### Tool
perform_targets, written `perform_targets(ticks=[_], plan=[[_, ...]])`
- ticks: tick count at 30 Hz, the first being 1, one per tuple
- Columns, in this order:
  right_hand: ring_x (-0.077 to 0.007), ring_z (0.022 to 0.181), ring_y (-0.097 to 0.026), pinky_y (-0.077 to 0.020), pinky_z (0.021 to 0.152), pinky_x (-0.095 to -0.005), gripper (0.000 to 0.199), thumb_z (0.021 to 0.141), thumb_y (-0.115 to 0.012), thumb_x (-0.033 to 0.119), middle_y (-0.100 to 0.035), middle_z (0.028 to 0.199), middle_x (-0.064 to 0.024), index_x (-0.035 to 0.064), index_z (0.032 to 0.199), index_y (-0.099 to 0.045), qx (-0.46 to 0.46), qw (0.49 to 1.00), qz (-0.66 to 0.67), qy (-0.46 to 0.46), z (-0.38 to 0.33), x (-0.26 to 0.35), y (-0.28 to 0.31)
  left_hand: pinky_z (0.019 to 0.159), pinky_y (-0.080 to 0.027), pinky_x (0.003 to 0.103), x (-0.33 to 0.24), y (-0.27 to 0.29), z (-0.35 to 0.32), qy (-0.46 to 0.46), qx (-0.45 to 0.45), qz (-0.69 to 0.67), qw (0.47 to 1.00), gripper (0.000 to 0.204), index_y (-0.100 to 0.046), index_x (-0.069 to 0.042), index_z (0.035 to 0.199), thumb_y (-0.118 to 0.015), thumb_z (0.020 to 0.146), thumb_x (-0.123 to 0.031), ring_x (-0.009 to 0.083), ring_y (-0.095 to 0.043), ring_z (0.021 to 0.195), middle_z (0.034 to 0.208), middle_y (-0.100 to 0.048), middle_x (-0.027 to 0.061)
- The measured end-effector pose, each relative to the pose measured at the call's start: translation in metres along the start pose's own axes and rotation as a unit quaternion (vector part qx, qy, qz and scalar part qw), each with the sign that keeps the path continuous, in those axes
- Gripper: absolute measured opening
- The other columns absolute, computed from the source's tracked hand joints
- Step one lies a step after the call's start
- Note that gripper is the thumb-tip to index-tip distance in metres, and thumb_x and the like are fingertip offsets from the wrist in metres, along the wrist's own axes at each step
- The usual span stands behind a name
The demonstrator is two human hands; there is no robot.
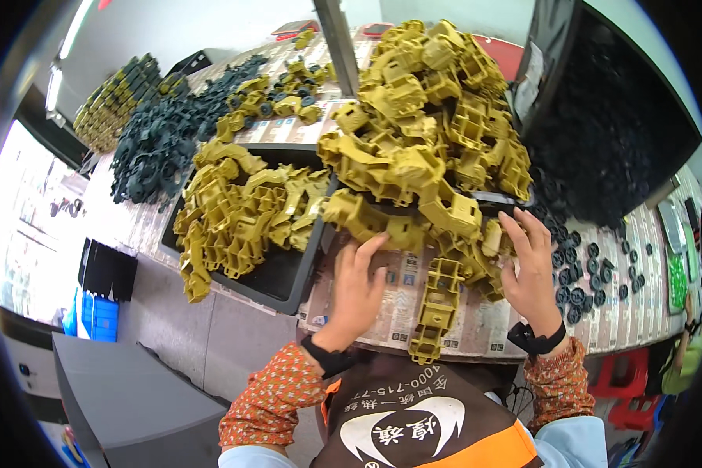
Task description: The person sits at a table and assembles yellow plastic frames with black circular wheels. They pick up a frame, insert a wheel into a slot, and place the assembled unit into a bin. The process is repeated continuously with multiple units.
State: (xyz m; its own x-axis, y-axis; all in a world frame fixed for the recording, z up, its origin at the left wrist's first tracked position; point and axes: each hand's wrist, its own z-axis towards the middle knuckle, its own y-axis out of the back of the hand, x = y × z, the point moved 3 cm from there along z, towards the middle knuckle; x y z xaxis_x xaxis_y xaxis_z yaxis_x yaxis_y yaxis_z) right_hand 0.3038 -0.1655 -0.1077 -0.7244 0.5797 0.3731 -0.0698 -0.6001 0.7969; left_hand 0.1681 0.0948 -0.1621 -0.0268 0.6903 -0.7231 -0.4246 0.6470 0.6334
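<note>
A tall heap of yellow plastic toy-vehicle bodies [413, 156] rises in front of me. My left hand [357, 288] is at its lower left edge, fingers apart, fingertips against or just beside a yellow body [404, 232]. At the lower right edge is my right hand [532, 269], its fingers spread around the near side of another yellow piece [493, 238]; whether it touches is unclear. Neither hand is closed on anything. Between them a long yellow toy-vehicle body [437, 308] with open square cells lies lengthwise, reaching the table's front edge.
A black crate [292, 292] on the left holds more yellow bodies. Dark grey parts [152, 144] and partly wheeled yellow pieces [288, 97] lie behind it. Small black wheels [577, 273] are scattered at right, below a large tilted black bin [608, 117]. A metal post [337, 47] stands behind.
</note>
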Motion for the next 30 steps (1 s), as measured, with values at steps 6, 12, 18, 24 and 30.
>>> perform_targets(ticks=[6,12,18,24,30], plan=[[-0.0427,0.134,-0.048,-0.0401,0.112,-0.0510,0.069,0.074,-0.057,-0.011,-0.053,0.144,-0.0189,0.0066,0.140,-0.060,-0.015,0.998,-0.009,0.059,-0.018,0.011,0.020,0.109,-0.040,0.043,-0.010,0.001,-0.022,-0.012,-0.033,0.039,0.999,0.065,-0.043,-0.004,0.150,-0.067,0.090,0.002,0.0358,-0.051,0.125,0.141,-0.051,0.0180],[-0.0442,0.129,-0.051,-0.0434,0.108,-0.0519,0.066,0.071,-0.059,-0.010,-0.056,0.140,-0.0190,0.0083,0.134,-0.064,0.029,0.997,0.059,0.037,-0.062,0.021,0.018,0.113,-0.035,0.049,-0.055,-0.025,-0.054,0.016,0.014,-0.018,1.000,0.083,-0.038,-0.003,0.145,-0.087,0.081,-0.022,0.0410,-0.043,0.131,0.138,-0.044,0.0227],[-0.0418,0.118,-0.057,-0.0471,0.101,-0.0506,0.061,0.070,-0.060,-0.009,-0.063,0.128,-0.0165,0.0080,0.129,-0.067,0.032,0.997,0.067,-0.006,-0.101,0.006,0.032,0.115,-0.035,0.049,-0.080,-0.060,-0.026,0.017,0.122,0.009,0.992,0.100,-0.027,-0.003,0.154,-0.089,0.076,-0.018,0.0411,-0.038,0.136,0.142,-0.041,0.0225],[-0.0349,0.093,-0.058,-0.0465,0.082,-0.0445,0.033,0.079,-0.063,-0.004,-0.061,0.101,-0.0140,0.0028,0.111,-0.067,-0.024,0.978,-0.025,-0.207,-0.153,-0.075,0.064,0.095,-0.056,0.036,-0.037,-0.051,-0.022,0.248,0.152,-0.460,0.839,0.080,-0.024,-0.013,0.156,-0.060,0.087,0.000,0.0274,-0.063,0.115,0.138,-0.052,0.0184],[-0.0359,0.093,-0.056,-0.0456,0.082,-0.0447,0.029,0.085,-0.068,0.003,-0.057,0.099,-0.0157,0.0017,0.113,-0.063,-0.012,0.959,-0.014,-0.284,-0.160,-0.095,0.063,0.090,-0.058,0.042,-0.029,-0.037,-0.040,0.359,0.106,-0.695,0.614,0.077,-0.038,-0.011,0.157,-0.066,0.090,-0.038,0.0274,-0.062,0.114,0.149,-0.051,0.0194]])
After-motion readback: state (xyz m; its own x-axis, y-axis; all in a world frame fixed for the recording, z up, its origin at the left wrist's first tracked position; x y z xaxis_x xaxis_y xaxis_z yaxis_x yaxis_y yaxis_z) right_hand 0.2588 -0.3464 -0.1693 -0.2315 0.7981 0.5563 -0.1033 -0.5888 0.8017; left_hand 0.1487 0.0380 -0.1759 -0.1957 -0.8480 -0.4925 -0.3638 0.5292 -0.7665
